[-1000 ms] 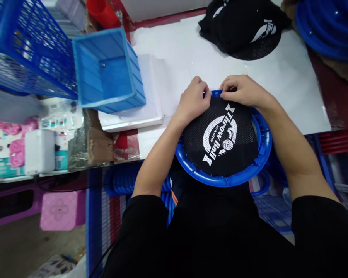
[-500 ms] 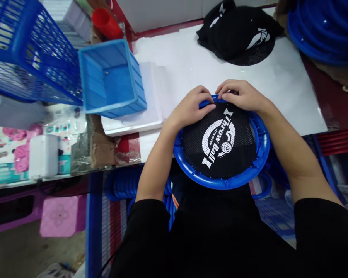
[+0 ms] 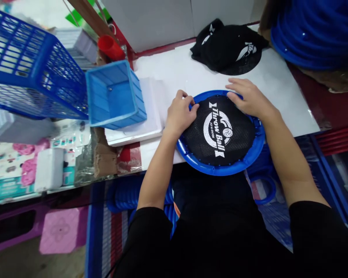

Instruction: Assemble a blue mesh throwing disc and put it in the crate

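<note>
A round blue plastic ring with black mesh, a throw-ball disc (image 3: 234, 131), sits at the table's front edge, its white "Throw Ball" print facing up. My left hand (image 3: 182, 112) has its fingers curled over the ring's upper left rim, thumb on the mesh side. On the upper right rim rests my right hand (image 3: 248, 96), fingers stretched out and apart, the thumb side touching the rim. Behind the disc lies a pile of black printed mesh pieces (image 3: 226, 48).
A light blue bin (image 3: 116, 96) stands on a white slab (image 3: 155, 112) at left, beside a tall blue basket (image 3: 31, 65) and a red cup (image 3: 111, 47). Stacked blue rings (image 3: 319, 38) rise at back right. Below the table are a pink stool (image 3: 62, 231) and more blue rings (image 3: 127, 193).
The disc has turned counterclockwise, so its print runs nearly straight toward me. My hands have moved apart along the rim, and the right fingers have straightened. The camera view has shifted slightly.
</note>
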